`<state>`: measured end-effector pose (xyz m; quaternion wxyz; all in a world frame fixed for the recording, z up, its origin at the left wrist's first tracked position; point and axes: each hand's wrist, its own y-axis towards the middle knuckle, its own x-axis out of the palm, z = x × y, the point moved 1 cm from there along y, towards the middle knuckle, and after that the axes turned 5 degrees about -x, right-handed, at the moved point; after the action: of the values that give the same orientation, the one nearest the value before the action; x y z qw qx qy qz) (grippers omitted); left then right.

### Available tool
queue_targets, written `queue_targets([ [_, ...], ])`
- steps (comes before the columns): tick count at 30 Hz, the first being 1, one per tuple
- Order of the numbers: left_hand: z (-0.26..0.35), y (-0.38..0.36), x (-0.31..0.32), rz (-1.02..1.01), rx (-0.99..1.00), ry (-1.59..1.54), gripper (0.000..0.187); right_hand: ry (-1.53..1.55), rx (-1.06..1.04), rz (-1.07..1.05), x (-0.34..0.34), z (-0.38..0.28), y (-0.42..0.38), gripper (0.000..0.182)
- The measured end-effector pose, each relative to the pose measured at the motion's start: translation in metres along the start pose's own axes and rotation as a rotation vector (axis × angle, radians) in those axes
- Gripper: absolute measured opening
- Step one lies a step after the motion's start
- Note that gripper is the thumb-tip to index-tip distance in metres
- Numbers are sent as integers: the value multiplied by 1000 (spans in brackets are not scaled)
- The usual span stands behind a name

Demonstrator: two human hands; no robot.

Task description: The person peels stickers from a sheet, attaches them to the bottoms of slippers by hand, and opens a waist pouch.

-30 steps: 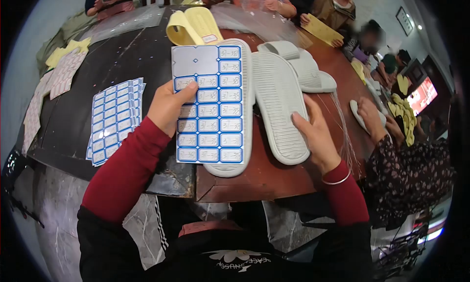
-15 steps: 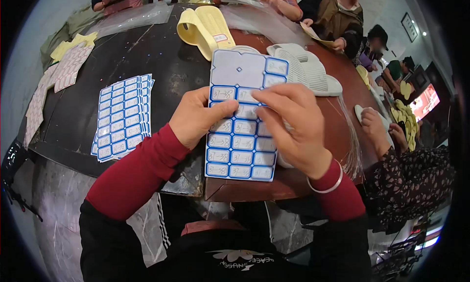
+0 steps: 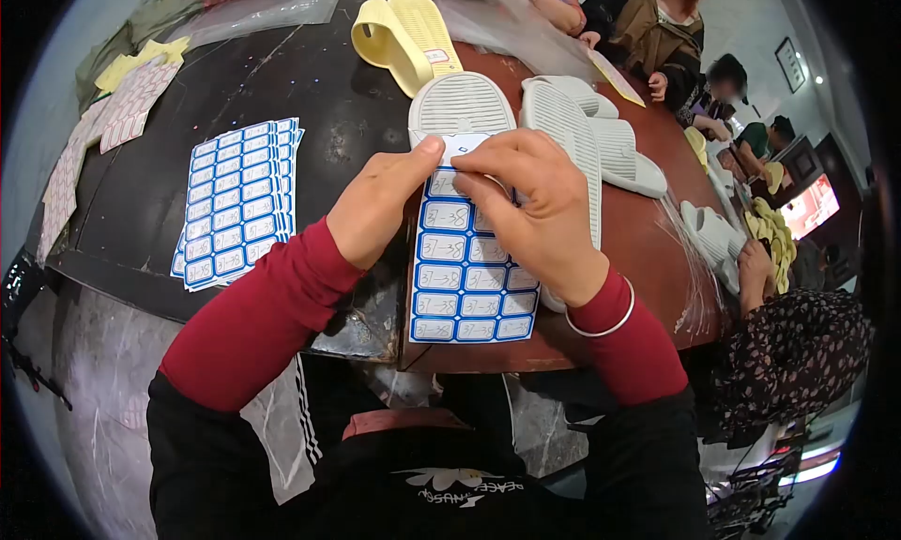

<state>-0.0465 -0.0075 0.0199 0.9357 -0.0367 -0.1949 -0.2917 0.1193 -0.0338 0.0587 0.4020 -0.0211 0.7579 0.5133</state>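
A blue-bordered label sheet, its cells marked "37-38", lies at the table's front edge below a white slipper. My left hand pinches the upper left of the sheet between thumb and fingers. My right hand is over the sheet's upper right, thumb and forefinger pressed together near the top cells; whatever is between those fingertips is hidden. More white slippers lie right of my hands. A stack of similar label sheets rests on the dark part of the table to the left.
A yellow slipper stands beyond the white one. Clear plastic bags lie along the far edge, and more printed sheets at the far left. People sit opposite. At the right, a co-worker's hand is by another white slipper.
The sheet's top has tipped down, uncovering the white slipper behind it. My left hand has moved up toward the sheet's top edge, and my right hand has shifted slightly left.
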Motion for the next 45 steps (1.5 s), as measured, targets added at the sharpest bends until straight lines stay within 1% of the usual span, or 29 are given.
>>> queue_targets([
  [2,2,-1,1,17,23,108,47,36,35,2,-1,1,1,15],
  [4,-1,0,0,14,17,89,46,55,51,5,0,1,1,15],
  [7,-4,2,-3,11,9,51,44,-102,-54,34,4,-2,2,12],
  [8,-3,3,-4,17,-4,14,43,-99,-53,35,4,-3,2,12],
  [11,-3,3,-3,26,-33,-61,41,-230,-160,51,6,-8,2,12],
  [14,-1,1,1,104,-104,-154,39,-231,-156,35,7,-7,0,12],
  [16,-1,2,2,95,-100,-174,39,-230,-152,28,8,-4,-2,13],
  [19,0,2,2,89,-92,-217,39,-50,-75,72,10,2,-1,13],
  [23,4,1,4,54,-84,-199,38,-37,-72,77,8,2,0,12],
  [26,4,2,8,85,-129,-202,37,-19,-62,31,4,2,2,12],
  [32,4,7,5,98,-121,-193,36,-47,-37,-49,2,-1,7,12],
  [35,10,5,6,127,-142,-137,35,-67,-213,62,2,4,3,12],
  [36,12,3,9,153,-123,-135,34,-71,-212,61,-1,4,3,12],
  [38,13,1,15,192,-94,-129,32,278,-50,186,-13,5,-2,10],
  [39,12,2,14,171,-105,-130,32,443,37,253,-21,6,-5,9],
  [40,10,3,5,188,-66,-55,31,415,49,261,-30,10,-9,9],
  [41,8,6,-1,197,-27,15,30,533,194,236,-42,17,-12,7],
  [42,5,9,-4,157,-39,11,30,649,340,220,-57,24,-19,7],
  [43,2,10,-8,199,-10,81,30,767,486,208,-70,30,-27,6],
  [44,-1,13,-13,245,21,154,30,737,500,227,-80,38,-38,6],
  [45,-4,15,-16,214,19,156,30,743,570,141,-87,47,-51,6],
])
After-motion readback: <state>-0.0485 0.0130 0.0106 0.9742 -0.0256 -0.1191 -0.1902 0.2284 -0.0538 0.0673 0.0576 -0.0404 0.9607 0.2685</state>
